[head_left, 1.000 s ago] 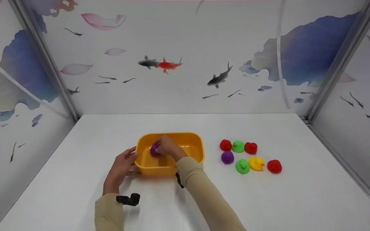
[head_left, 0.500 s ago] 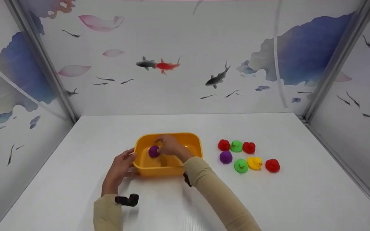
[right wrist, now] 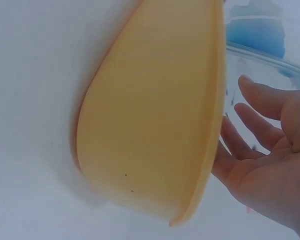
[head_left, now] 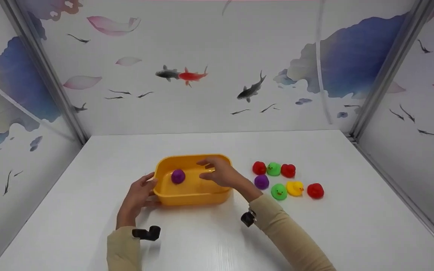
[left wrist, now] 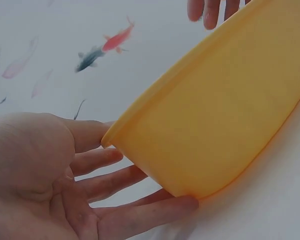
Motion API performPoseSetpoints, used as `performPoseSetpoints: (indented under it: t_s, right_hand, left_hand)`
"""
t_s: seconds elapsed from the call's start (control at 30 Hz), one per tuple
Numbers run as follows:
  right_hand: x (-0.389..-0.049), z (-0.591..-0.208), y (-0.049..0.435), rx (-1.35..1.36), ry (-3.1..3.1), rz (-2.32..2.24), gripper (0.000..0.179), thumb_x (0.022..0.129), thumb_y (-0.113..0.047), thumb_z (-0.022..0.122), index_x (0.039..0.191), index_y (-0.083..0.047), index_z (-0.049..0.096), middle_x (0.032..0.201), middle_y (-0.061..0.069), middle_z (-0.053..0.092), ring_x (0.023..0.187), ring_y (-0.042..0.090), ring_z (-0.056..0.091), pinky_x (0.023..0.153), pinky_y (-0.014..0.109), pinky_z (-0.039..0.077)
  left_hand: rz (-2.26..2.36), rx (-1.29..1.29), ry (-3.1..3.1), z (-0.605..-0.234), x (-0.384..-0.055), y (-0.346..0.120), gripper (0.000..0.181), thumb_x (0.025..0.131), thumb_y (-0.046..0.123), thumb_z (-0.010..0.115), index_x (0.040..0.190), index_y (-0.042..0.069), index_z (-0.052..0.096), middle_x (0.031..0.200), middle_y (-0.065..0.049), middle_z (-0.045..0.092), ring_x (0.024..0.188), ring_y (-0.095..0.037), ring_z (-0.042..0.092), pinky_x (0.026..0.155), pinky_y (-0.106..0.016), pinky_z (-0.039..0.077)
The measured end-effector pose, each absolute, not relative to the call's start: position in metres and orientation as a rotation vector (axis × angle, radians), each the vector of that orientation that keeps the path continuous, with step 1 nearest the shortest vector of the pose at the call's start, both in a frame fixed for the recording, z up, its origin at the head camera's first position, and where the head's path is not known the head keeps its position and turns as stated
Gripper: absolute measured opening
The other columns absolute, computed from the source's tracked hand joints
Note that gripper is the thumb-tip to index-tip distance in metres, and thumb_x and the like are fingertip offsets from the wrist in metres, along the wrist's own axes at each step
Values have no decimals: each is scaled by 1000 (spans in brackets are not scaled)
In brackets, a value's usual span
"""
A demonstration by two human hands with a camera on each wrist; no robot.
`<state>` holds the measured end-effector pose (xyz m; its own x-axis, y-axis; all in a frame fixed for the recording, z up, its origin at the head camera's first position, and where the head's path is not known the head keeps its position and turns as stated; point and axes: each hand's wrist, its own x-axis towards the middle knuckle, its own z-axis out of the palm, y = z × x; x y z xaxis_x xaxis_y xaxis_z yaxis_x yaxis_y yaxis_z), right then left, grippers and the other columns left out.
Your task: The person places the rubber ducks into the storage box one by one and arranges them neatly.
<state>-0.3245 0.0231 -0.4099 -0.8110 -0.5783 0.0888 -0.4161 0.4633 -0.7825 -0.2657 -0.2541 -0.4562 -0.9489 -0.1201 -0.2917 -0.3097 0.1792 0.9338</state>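
Note:
On the white table stands a yellow-orange plastic basin [head_left: 192,199]. A rounded purple toy [head_left: 178,176] lies in its left part. My left hand [head_left: 137,197] rests against the basin's left end. The left wrist view shows the fingers of that hand [left wrist: 135,200] extended along the outer wall [left wrist: 215,115]. Over the basin's right part hovers my right hand [head_left: 220,173], its fingers spread and holding nothing. Seen from the right wrist, this hand [right wrist: 270,145] is beyond the basin's rim [right wrist: 217,100], thumb and fingers apart.
Right of the basin is a loose group: a second purple toy [head_left: 261,182], a yellow duck [head_left: 295,188], two green ducks, one in front [head_left: 279,192], and three red toys, the rightmost [head_left: 315,191] somewhat apart. Printed panels [head_left: 217,109] enclose the table's back and sides.
My right hand has let go of the purple toy, leaving it in the basin, and has drawn back to the right with fingers spreading. The left hand stays at the basin's left end.

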Motion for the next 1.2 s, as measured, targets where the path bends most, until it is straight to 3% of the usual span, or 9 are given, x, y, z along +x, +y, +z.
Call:
performPoseSetpoints:
  t_s: [0.2, 0.6, 0.97, 1.2]
  right_hand:
    - [-317, -405, 48, -796, 2499, -1402, 41, 96, -18, 67, 136, -13, 60, 142, 12, 58, 133, 35, 55, 110, 45, 50]
    - [-335, -385, 101, -674, 2600, -1533, 36, 97, -23, 66, 131, -12, 64, 134, 8, 65, 125, 26, 62, 105, 41, 53]
    - [-350, -397, 156, -352, 2752, -1460, 38, 97, -29, 66, 132, -15, 62, 136, 10, 63, 127, 31, 59, 104, 43, 54]
    - [-360, -414, 182, -266, 2723, -1444, 44, 97, -31, 66, 137, -16, 57, 144, 13, 56, 132, 35, 53, 111, 46, 49]
  left_hand:
    - [1876, -430, 2282, -455, -263, -253, 57, 108, 32, 46, 159, 15, 27, 156, -21, 41, 125, -36, 60, 91, -40, 61]
    - [1860, -422, 2304, -454, -263, -253, 58, 107, 35, 45, 159, 16, 27, 156, -20, 41, 129, -37, 57, 94, -39, 60]
    - [1850, -394, 2336, -457, -264, -257, 59, 107, 35, 46, 159, 14, 28, 155, -22, 42, 123, -36, 61, 91, -39, 61]
    - [1836, -411, 2333, -459, -265, -256, 60, 106, 38, 47, 159, 15, 29, 155, -20, 44, 122, -34, 62, 92, -39, 60]
